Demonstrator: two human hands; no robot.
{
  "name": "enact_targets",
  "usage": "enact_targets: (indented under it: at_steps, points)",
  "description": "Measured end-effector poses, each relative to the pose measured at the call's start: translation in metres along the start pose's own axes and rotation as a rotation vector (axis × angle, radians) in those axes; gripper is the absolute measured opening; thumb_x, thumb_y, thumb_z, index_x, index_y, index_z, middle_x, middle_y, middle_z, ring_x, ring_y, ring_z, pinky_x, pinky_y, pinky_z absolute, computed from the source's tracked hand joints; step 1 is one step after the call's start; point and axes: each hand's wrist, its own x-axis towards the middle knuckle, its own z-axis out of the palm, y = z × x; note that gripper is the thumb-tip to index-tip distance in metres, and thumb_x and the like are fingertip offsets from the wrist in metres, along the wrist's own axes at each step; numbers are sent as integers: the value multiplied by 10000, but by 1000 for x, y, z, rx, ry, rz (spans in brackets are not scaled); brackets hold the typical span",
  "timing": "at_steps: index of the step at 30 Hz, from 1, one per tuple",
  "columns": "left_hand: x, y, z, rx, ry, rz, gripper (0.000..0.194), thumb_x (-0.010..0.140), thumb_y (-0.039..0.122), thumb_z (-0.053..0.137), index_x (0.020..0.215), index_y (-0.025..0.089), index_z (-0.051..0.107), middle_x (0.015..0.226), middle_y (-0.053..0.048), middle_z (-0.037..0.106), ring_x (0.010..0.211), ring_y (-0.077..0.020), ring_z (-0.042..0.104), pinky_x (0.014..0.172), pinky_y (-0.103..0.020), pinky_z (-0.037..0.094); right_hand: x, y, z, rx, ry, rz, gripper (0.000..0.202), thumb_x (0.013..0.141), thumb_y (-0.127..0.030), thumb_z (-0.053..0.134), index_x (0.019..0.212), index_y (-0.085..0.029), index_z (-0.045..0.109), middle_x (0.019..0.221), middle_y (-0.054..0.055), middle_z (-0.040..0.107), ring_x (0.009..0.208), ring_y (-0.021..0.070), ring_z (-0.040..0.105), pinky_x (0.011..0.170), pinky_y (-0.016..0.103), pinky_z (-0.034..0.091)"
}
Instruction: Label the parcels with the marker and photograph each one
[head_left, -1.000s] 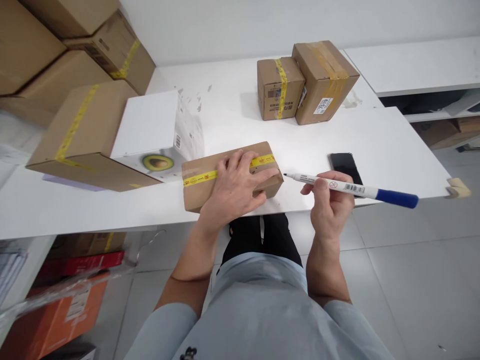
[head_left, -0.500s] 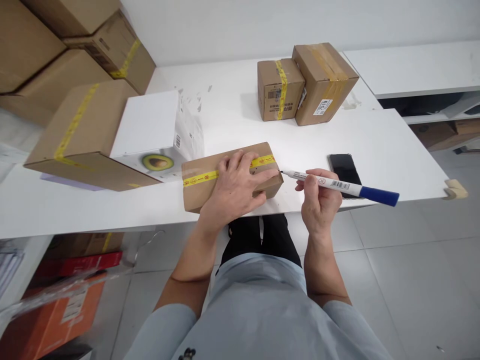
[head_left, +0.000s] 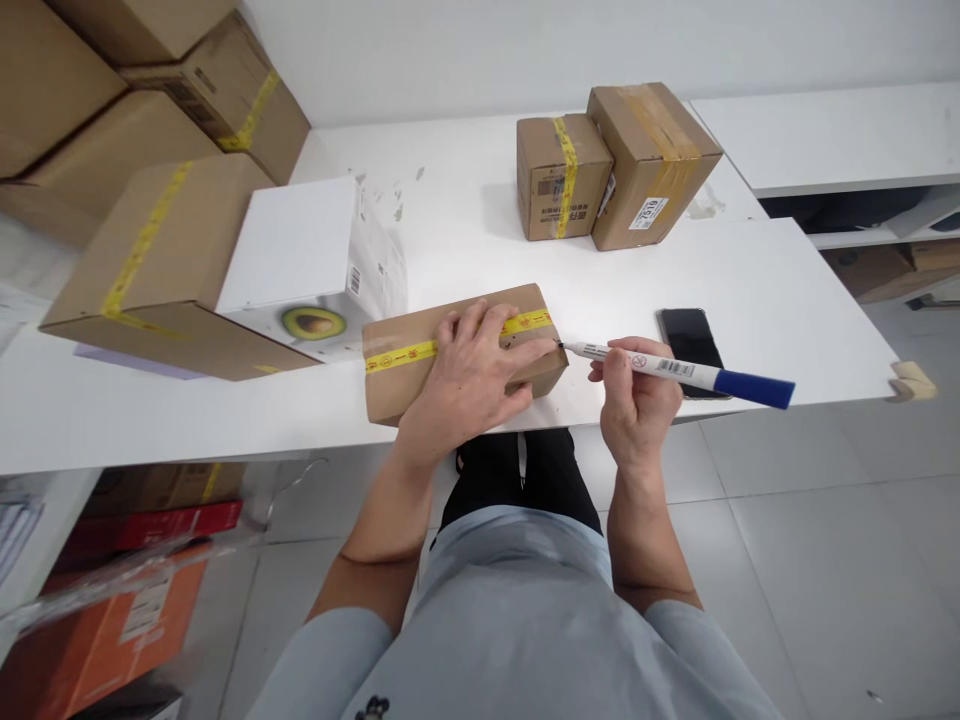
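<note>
Taped carton: one, the taped carton (head_left: pixel 397 385) lies flat at the near edge of the white table (head_left: pixel 450 255), in front of you, a single strip of yellow tape (head_left: pixel 401 355) running along its top.
Your left hand: the left hand (head_left: pixel 476 370) lies palm down across the carton's top, fingers spread, three fingertips reaching over the far part, the index finger stretched toward the right end and the thumb lower, by the near side. The wrist comes in from the lower left.
Your right hand: the right hand (head_left: pixel 637 400) grips the marker with closed fingers, thumb on top of the barrel, forearm rising almost straight from your side.
Marker: one, the marker (head_left: pixel 679 368) slants with its blue end outward to your right; its dark tip is at the carton's right edge, just beside your left index fingertip. Whether it touches, you cannot tell.
Phone: one, the phone (head_left: pixel 694 338) lies behind your right hand, partly hidden.
Rear cartons: two, the rear cartons (head_left: pixel 645 150) stand side by side by the wall.
Left side: one white box (head_left: pixel 292 240) with an avocado picture, beside one big carton (head_left: pixel 165 240).
Corner: four corner cartons (head_left: pixel 225 90) in view, piled together.
Below the table: one orange box (head_left: pixel 97 640) and one red box (head_left: pixel 150 530).
</note>
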Motion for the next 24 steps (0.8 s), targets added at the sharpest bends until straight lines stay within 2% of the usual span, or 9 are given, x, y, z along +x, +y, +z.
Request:
enact_targets:
  at_steps: [8,16,18,20,22,24]
  points:
    - [0,-1,2,-18,15,-9,390,881,328,594,1269,367,604,1401,-98,469,1330,-366,403,1056,-585,361,0,0,0,12,-3,-9,163,974,-383,557,998,-228,601,784,-21,626,616,119,629,582,292,517]
    - [0,0,2,14,8,-1,399,882,336,599,1280,364,603,1396,-119,461,1321,-370,420,1048,-569,367,2,-3,-1,32,-9,-12,149,961,-365,582,974,-221,619,778,-25,635,612,113,638,574,278,516]
    - [-1,-1,2,9,17,0,406,879,333,603,1283,366,602,1401,-116,459,1331,-374,416,1054,-573,364,3,-5,0,86,27,-4,138,961,-355,584,974,-222,616,752,-32,628,599,111,633,572,276,518]
    - [-1,0,2,2,21,2,405,884,324,594,1287,367,602,1407,-113,458,1342,-375,408,1058,-575,364,5,-5,-1,129,125,-3,136,964,-356,575,980,-225,609,745,-35,618,591,112,625,580,283,526]
    - [-1,0,1,-6,11,4,403,897,308,575,1294,365,601,1414,-111,458,1355,-373,401,1063,-571,366,9,2,-4,119,209,-13,149,961,-369,571,1006,-232,609,827,-15,627,616,116,624,596,300,537]
    - [-1,0,1,-16,16,4,406,893,296,577,1292,363,609,1412,-112,462,1351,-374,404,1061,-575,367,14,14,-9,23,189,-18,185,961,-376,556,1070,-241,618,972,23,640,712,142,646,655,336,558]
